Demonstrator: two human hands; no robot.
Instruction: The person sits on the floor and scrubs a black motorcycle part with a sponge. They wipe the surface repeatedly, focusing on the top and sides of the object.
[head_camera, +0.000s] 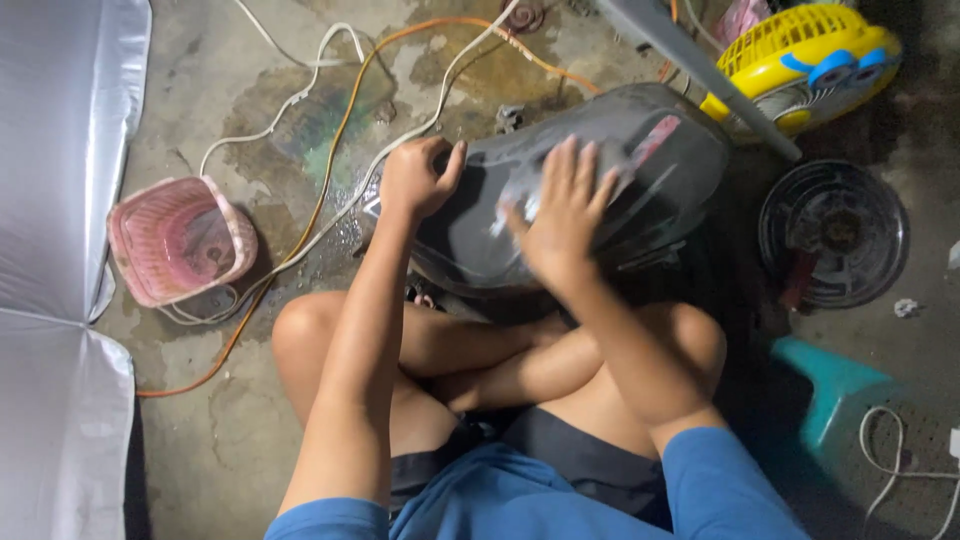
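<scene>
The person sits cross-legged on a stained concrete floor (240, 440) and holds a dark, shiny curved panel (640, 170), perhaps a vehicle body cover, which rests just above the knees. The left hand (418, 180) is closed in a fist around the left edge of the panel. The right hand (562, 215) lies flat on the top of the panel with the fingers (580, 170) spread, and it presses a small pale thing (520, 208) under the palm; I cannot tell what this is. To the left, a pink plastic basket (180, 240) stands on the floor, with an orange cable (330, 160) and white cables (300, 95) running beside it. To the right are a yellow fan (810, 55), a round black fan grille (835, 235) and a teal stool (835, 390).
</scene>
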